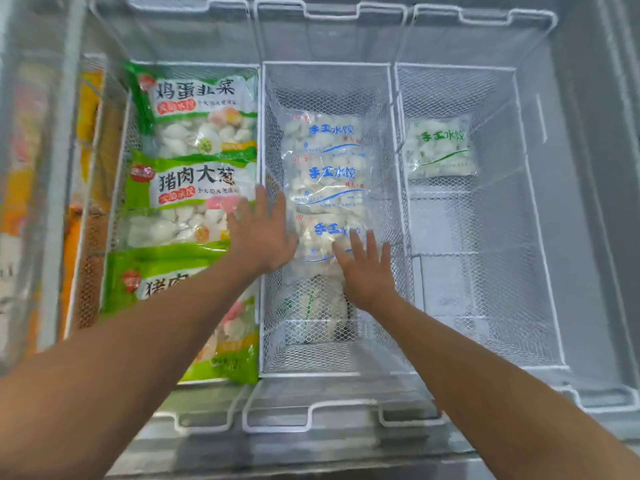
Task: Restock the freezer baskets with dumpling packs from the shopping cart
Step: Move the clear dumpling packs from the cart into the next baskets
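Three white wire baskets sit side by side in the freezer. The middle basket holds three clear dumpling packs with blue print in an overlapping row. My right hand lies flat with straight fingers on the nearest of these packs. My left hand reaches in with fingers spread, over the wire between the left and middle baskets, touching that pack's left edge. The left basket is filled with three large green dumpling packs. One clear pack with green print lies at the far end of the right basket.
Under the middle basket's mesh a further pack shows near its front end. Left of the baskets, orange and yellow packages stand behind a freezer wall. The grey freezer rim runs along the front. The shopping cart is out of view.
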